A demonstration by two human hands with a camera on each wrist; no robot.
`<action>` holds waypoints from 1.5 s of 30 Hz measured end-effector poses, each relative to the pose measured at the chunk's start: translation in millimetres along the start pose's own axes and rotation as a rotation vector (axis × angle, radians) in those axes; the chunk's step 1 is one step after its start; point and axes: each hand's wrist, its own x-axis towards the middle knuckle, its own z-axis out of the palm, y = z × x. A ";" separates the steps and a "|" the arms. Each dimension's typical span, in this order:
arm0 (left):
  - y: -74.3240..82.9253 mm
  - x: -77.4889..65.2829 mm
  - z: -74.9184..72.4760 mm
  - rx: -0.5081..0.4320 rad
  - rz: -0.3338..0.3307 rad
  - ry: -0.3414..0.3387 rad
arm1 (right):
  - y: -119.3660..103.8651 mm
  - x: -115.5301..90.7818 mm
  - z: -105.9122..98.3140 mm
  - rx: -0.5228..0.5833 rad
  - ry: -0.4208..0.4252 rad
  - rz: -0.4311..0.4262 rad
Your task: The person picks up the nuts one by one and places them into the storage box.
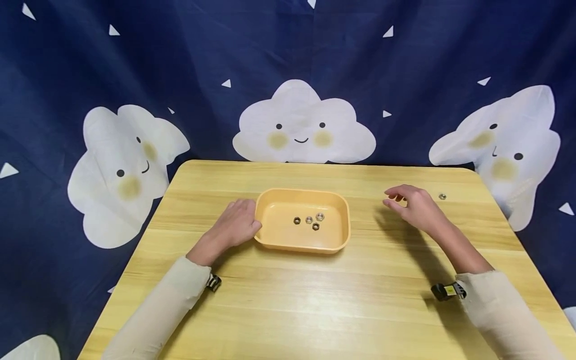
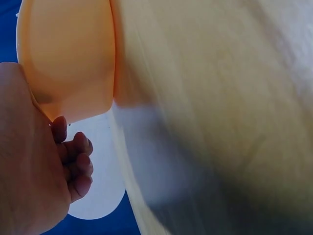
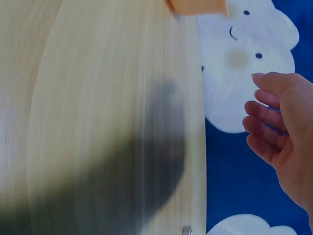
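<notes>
A yellow-orange plastic tray (image 1: 302, 248) stands in the middle of the table. My left hand (image 1: 237, 222) grips its left end by the rim, and the left wrist view has the curled fingers (image 2: 78, 166) at the tray's corner. Several hex nuts (image 1: 316, 226), some dark and some silvery, lie on the tray's floor. To the right of the tray, my right hand (image 1: 415, 206) hovers over the table with relaxed, slightly bent fingers and nothing in them. Beyond that hand, a single nut (image 1: 443, 196) lies on the table; the right wrist view catches this nut (image 3: 187, 230) at its bottom edge.
The light wooden table (image 1: 288, 305) ends at a far edge just behind the tray. A dark blue curtain (image 1: 198, 60) with white clouds hangs behind it and at both sides. Each forearm wears a pale sleeve with a small black device (image 1: 445, 291) near the wrist.
</notes>
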 end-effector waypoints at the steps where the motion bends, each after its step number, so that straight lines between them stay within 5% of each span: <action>1: 0.3 0.2 0.3 0.005 0.001 -0.006 | 2.5 -1.9 -1.5 -0.003 -0.004 0.011; 23: 0.8 2.9 3.6 -0.009 -0.009 -0.007 | 55.2 -36.6 -14.9 -0.058 -0.015 0.131; 34: 1.3 1.7 3.2 -0.032 -0.007 -0.003 | 64.4 -43.6 -15.9 -0.073 -0.109 0.199; 45: 1.1 1.0 4.6 -0.049 -0.035 -0.016 | 78.7 -52.6 -13.6 -0.079 -0.096 0.234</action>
